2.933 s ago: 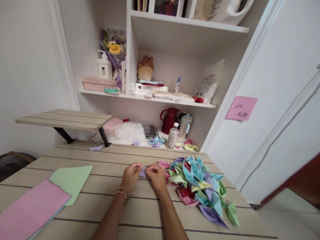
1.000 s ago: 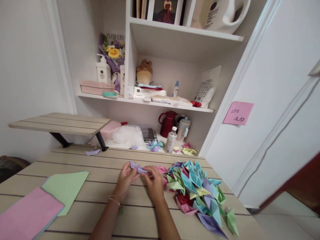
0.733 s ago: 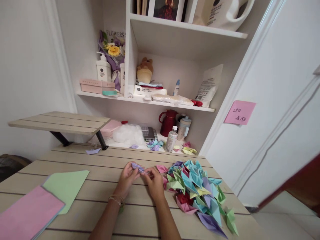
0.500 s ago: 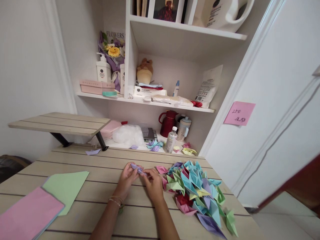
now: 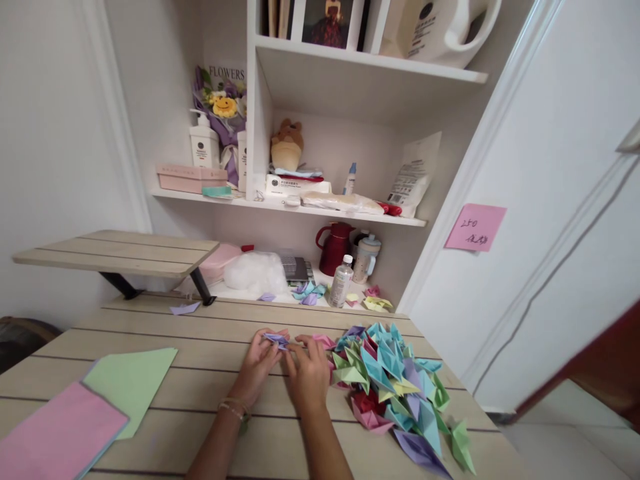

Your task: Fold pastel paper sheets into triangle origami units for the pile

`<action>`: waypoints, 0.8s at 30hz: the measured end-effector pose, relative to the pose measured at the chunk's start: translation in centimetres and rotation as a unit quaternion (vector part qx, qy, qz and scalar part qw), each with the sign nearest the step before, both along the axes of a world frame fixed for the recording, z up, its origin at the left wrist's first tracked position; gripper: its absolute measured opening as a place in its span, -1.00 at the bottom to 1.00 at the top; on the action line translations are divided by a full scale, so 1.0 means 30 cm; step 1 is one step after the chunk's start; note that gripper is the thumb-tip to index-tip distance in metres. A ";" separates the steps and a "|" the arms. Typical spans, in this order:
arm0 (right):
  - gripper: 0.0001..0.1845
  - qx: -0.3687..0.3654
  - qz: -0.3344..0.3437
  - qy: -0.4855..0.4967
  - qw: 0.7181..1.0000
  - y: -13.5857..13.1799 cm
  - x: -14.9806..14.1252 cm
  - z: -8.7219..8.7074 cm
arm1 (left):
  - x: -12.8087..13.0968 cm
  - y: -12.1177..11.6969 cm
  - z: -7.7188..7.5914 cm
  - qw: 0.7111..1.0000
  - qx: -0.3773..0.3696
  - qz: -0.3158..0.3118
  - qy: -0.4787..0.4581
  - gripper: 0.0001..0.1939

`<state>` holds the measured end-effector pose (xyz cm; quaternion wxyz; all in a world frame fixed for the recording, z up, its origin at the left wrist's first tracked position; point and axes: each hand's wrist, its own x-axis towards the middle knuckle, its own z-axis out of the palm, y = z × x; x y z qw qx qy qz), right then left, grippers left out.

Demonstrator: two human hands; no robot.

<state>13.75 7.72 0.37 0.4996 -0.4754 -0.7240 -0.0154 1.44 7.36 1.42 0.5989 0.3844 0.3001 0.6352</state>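
A small purple folded-paper boat (image 5: 277,341) is up off the table, in front of me. My left hand (image 5: 254,365) pinches it between thumb and fingers. At its right end, the curled fingertips of my right hand (image 5: 309,375) press against the paper, partly hiding that end. Just right of that hand lies a heap of folded paper boats (image 5: 390,373) in blue, green, pink, yellow and purple. The nearest of them, a pink one (image 5: 323,341), sits behind my right fingers.
Pink paper sheets (image 5: 60,430) and green sheets (image 5: 133,383) lie at the table's left. A raised wooden stand (image 5: 120,252) is at the back left, with a loose purple boat (image 5: 185,309) by its leg. Behind the table stand a clear bottle (image 5: 341,283) and a red jug (image 5: 334,250).
My right hand has turned and its fingers have shifted along the purple paper's right end. The paper has tilted slightly in my left hand. The view has moved a little.
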 end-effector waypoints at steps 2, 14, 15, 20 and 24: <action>-0.87 0.016 -0.023 -0.010 1.000 -0.003 -0.003 0.000 | 0.001 0.003 -0.003 1.000 0.001 -0.009 -0.002 -0.68; -0.87 -0.051 0.068 0.007 0.996 0.008 0.007 0.000 | 0.002 0.011 -0.025 0.999 -0.030 0.002 0.027 -0.47; -0.87 -0.057 0.073 0.014 0.996 0.008 0.007 -0.001 | 0.002 0.010 -0.023 0.999 -0.033 0.006 0.032 -0.48; -0.87 -0.051 0.060 0.034 0.996 0.007 0.000 -0.007 | 0.008 0.008 -0.014 0.997 -0.053 0.032 0.046 -0.55; -0.90 -0.048 0.054 0.045 0.996 0.012 0.000 -0.010 | 0.014 0.008 -0.013 0.997 -0.052 0.024 0.045 -0.59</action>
